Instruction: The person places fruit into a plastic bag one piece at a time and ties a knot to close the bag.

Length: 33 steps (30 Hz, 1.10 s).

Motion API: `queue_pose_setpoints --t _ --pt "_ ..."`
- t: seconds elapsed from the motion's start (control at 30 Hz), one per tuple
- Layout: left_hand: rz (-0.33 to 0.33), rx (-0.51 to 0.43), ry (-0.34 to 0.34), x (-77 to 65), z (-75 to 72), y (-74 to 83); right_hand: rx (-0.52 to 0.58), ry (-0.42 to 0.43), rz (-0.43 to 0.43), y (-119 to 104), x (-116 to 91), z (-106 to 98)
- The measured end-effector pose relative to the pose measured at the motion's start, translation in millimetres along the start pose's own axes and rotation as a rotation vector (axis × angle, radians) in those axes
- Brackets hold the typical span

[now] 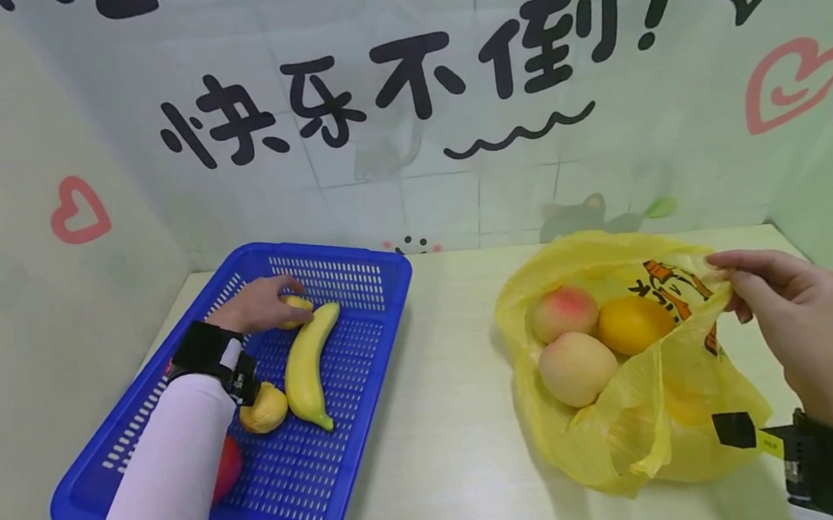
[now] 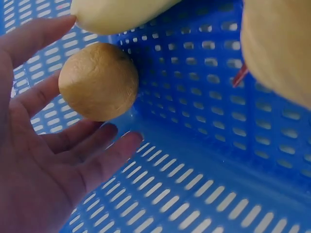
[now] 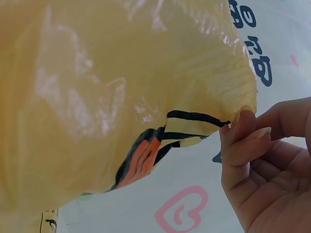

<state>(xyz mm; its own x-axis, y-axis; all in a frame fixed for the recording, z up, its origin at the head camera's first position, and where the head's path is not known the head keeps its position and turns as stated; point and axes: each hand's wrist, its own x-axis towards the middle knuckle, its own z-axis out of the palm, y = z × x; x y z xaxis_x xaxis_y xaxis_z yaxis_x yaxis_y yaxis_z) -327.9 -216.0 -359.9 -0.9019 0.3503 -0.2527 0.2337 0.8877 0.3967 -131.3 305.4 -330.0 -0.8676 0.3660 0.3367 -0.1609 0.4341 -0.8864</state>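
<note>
In the blue basket (image 1: 368,382), my left hand (image 1: 258,304) reaches to the far end, over a small round yellow fruit (image 1: 297,309). The left wrist view has the fingers spread around this wrinkled yellow fruit (image 2: 99,81), the thumb tip at the banana's end. The banana (image 1: 310,366) lies just to the right, and a second wrinkled yellow fruit (image 1: 264,408) sits nearer me. My right hand (image 1: 806,314) pinches the rim of a yellow plastic bag (image 1: 630,440) between thumb and fingers. Inside are a pink-red peach (image 1: 565,313), a pale round fruit (image 1: 579,368) and an orange-yellow fruit (image 1: 634,324).
A red fruit (image 1: 227,469) shows partly from behind the left sleeve in the basket. Basket and bag stand apart on a pale table (image 1: 447,424). A printed backdrop (image 1: 411,202) rises behind the table's far edge, with side panels left and right.
</note>
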Motion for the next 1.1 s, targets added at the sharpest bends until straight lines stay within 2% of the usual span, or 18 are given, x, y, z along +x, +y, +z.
queue_pose_setpoints --t 0.07,0.3,0.53,0.67,0.93,1.1 --pt "-0.004 -0.011 -0.004 0.5 1.4 0.2 -0.040 0.000 0.000 -1.0 0.1 0.0" --pt "0.009 -0.042 -0.061 3.6 2.7 5.0 -0.055 -0.004 0.009 -2.0 1.1 -1.4" --pt "0.032 -0.020 -0.065 4.3 5.0 3.3 -0.071 -0.003 0.014 -2.6 0.5 -0.5" --pt "0.036 -0.010 -0.050 3.0 5.2 2.0 -0.074 -0.007 0.016 -1.0 0.9 -1.0" --pt "0.042 -0.011 0.032 -2.6 1.5 -3.7 -0.069 -0.008 0.014 -0.4 -0.4 -1.0" --pt "0.032 -0.032 0.027 -6.3 -1.3 -7.1 -0.073 -0.005 0.015 -0.6 -0.3 -0.9"
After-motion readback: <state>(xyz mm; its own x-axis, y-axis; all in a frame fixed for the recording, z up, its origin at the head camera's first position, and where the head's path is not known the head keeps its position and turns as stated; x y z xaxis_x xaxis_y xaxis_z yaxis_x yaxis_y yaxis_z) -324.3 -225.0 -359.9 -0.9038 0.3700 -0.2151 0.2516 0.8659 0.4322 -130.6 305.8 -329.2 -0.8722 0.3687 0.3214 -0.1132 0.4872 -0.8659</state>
